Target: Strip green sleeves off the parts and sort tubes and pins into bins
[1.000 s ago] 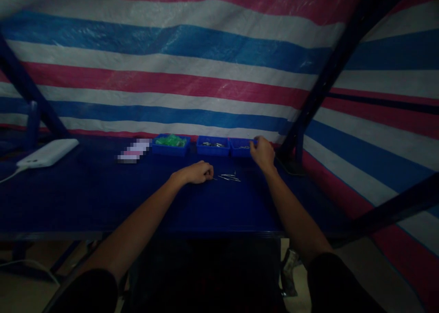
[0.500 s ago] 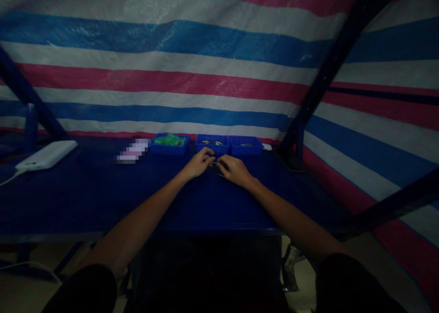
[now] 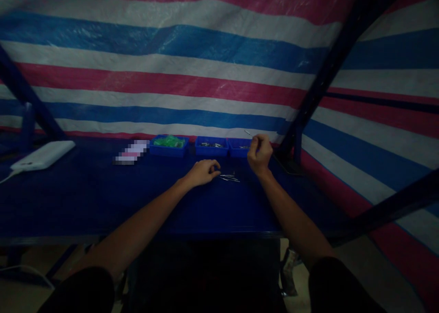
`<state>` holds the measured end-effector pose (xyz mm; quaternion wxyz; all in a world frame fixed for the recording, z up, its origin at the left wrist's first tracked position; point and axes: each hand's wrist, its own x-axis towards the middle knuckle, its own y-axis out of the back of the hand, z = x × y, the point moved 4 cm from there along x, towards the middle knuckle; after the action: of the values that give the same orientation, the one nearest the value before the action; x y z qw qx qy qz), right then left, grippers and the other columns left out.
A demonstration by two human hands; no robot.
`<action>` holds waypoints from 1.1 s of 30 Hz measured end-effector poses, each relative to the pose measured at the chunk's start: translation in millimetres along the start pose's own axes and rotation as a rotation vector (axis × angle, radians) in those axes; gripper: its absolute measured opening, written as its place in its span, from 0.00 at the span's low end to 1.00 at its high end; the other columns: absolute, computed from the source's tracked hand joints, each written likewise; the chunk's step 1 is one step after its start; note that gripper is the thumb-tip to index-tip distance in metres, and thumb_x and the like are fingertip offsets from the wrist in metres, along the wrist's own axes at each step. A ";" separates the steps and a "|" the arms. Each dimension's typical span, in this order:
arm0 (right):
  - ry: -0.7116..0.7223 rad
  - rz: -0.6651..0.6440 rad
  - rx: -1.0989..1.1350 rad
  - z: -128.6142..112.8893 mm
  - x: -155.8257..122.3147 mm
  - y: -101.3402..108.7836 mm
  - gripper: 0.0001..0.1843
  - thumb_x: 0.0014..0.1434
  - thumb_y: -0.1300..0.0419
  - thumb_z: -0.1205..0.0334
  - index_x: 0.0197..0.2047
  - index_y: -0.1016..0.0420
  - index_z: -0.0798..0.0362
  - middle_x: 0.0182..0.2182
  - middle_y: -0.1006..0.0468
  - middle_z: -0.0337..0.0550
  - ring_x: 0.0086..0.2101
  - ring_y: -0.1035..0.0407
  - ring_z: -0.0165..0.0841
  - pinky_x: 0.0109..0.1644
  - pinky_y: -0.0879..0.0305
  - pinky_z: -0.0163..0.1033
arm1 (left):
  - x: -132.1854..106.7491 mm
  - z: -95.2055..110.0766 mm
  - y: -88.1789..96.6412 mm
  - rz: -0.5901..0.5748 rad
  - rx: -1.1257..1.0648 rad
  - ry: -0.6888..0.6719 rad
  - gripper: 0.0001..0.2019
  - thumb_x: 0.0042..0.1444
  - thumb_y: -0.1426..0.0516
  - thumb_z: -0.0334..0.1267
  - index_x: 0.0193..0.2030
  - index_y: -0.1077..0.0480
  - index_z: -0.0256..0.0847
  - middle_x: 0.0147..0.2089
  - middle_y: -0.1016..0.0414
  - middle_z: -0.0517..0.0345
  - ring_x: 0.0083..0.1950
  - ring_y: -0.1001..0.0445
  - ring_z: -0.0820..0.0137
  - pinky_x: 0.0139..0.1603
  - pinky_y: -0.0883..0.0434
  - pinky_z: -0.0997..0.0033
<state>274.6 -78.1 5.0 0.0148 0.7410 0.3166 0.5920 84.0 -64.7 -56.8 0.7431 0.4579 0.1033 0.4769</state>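
Since the last frame, our right hand has moved off our left hand to just before the right bin, pinching a thin, pale rod, tilted. Left fingers curl beside slim, shiny pins heaped on the smooth table; we can't tell whether they grip anything. Beyond: boxy plastic middle bin, metal bits; left bin, crinkled green film.

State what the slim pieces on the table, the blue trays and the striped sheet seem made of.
Slim pieces: probably shiny metal, by their silvery glints. Blue trays: likely moulded plastic, smooth and evenly coloured. Striped sheet: seemingly glossy plastic, given its creases and bright highlights.
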 end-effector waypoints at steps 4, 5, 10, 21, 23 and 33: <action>-0.206 -0.166 -0.179 30.8 9.1 -5.4 0.13 0.60 0.51 0.57 0.43 0.35 0.57 0.38 0.28 0.54 0.39 0.33 0.42 0.43 0.42 0.45 | -3.9 7.3 -5.7 -0.076 0.130 -0.037 0.04 0.48 0.42 0.38 0.32 0.28 0.43 0.36 0.30 0.57 0.44 0.34 0.62 0.44 0.41 0.63; -0.223 -0.243 -0.198 35.4 6.7 -9.5 0.14 0.58 0.49 0.57 0.44 0.35 0.58 0.39 0.28 0.56 0.40 0.33 0.43 0.43 0.42 0.46 | -4.2 8.2 -6.9 -0.087 0.153 -0.037 0.04 0.49 0.43 0.37 0.32 0.28 0.43 0.37 0.30 0.56 0.45 0.35 0.61 0.45 0.42 0.61; -0.151 -0.432 -0.081 28.9 -15.4 -26.3 0.15 0.58 0.47 0.56 0.43 0.32 0.56 0.30 0.25 0.48 0.32 0.31 0.38 0.36 0.40 0.40 | -3.7 8.8 -9.9 -0.109 0.205 -0.027 0.04 0.52 0.46 0.35 0.30 0.30 0.41 0.37 0.30 0.53 0.45 0.36 0.60 0.47 0.44 0.58; 0.223 -0.684 0.270 -38.9 -42.9 -35.6 0.04 0.56 0.45 0.65 0.33 0.29 0.54 0.27 0.27 0.38 0.27 0.34 0.28 0.32 0.43 0.32 | 4.4 1.8 10.8 0.124 0.053 0.038 0.08 0.57 0.54 0.30 0.36 0.35 0.39 0.35 0.28 0.53 0.39 0.32 0.65 0.41 0.37 0.66; 0.244 -0.681 0.266 -40.3 -43.5 -33.5 0.03 0.55 0.45 0.66 0.33 0.30 0.54 0.27 0.27 0.38 0.28 0.35 0.28 0.32 0.43 0.32 | 5.0 0.8 11.5 0.157 0.004 0.036 0.07 0.57 0.54 0.30 0.36 0.36 0.39 0.32 0.29 0.55 0.37 0.31 0.67 0.40 0.36 0.68; 0.257 -0.632 0.225 -36.7 -41.4 -34.7 0.06 0.59 0.47 0.64 0.38 0.31 0.52 0.31 0.26 0.41 0.30 0.33 0.30 0.35 0.42 0.33 | 3.1 6.3 12.2 0.211 -0.169 0.015 0.04 0.57 0.52 0.33 0.35 0.37 0.39 0.27 0.31 0.62 0.30 0.31 0.73 0.33 0.36 0.74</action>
<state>222.3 -83.4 -33.8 0.0756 0.5228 0.5927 0.6080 81.9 -64.3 -43.0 0.7239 0.3986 0.0196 0.5628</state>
